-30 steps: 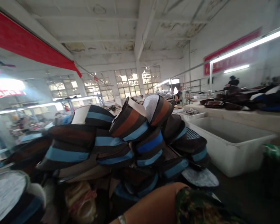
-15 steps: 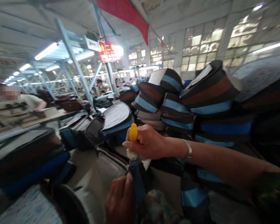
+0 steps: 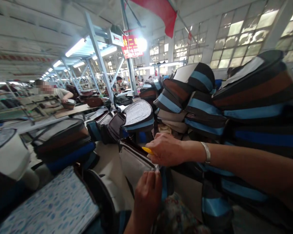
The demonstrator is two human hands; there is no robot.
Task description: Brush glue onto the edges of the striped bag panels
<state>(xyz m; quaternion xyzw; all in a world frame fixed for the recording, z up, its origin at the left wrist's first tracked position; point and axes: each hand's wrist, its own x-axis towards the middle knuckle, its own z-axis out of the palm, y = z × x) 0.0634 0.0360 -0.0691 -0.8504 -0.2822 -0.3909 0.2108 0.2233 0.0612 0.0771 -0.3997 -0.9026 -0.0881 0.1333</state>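
My right hand (image 3: 167,149) is closed around the yellow handle of a brush (image 3: 147,150), whose lower end is hidden behind the hand. It is right over the top edge of a grey bag (image 3: 132,164) with dark trim and a blue side. My left hand (image 3: 147,198) pinches the near corner of that bag, just below the right hand. The bag's top stands open, with a dark inside showing. On my right wrist is a silver bracelet (image 3: 206,152).
Stacked bags with blue and brown stripes (image 3: 205,104) rise at the right. A bag with a pale top (image 3: 139,112) stands beyond my hands. A blue-patterned panel (image 3: 53,201) lies at the lower left. Further back, a person (image 3: 61,92) works at a table (image 3: 75,110).
My right hand has tipped the brush from upright to nearly level, pointing left. My left hand keeps its hold on the bag's corner. The whole view has swung to the left.
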